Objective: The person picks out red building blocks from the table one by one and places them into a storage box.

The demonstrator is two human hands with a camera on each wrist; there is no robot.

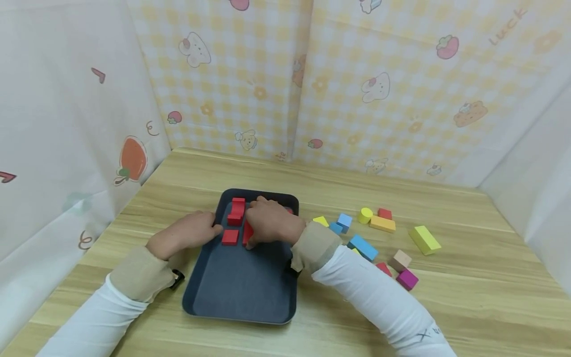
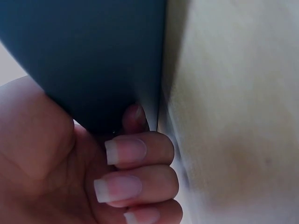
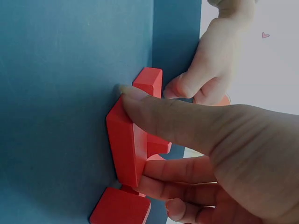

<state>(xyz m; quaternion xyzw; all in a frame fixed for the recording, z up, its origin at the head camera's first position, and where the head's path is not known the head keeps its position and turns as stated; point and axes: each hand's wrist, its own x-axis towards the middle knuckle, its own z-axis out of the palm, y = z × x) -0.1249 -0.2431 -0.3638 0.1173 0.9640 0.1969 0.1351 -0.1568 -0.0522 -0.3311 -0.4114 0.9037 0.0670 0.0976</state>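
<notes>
Tray (image 1: 243, 290) sits on the table (image 1: 482, 290); toward its far end I see the right hand (image 1: 270, 220) pinch a long red block (image 3: 124, 151), thumb and fingers parted around it; the left hand (image 1: 185, 233) grips the left rim, fingers curled; a red square (image 1: 230, 237) lies left of the block; coloured blocks (image 1: 363, 247) scatter right of the tray.

Beyond the dark tray (image 1: 241, 317) and to its right, the yellow-checked curtain (image 1: 339, 116) carries the slanting word "Luck" (image 1: 507, 27) in pale orange-brown letters. Low on the same cloth, straight behind the tray's far edge, stands a small scrap of lettering (image 1: 281, 156) whose end looks like "te"; its start cannot be made out. Right of the tray and nearer the viewer, the white right sleeve (image 1: 379, 292) bears a dark "X" (image 1: 423, 335) followed by marks too small to read.
</notes>
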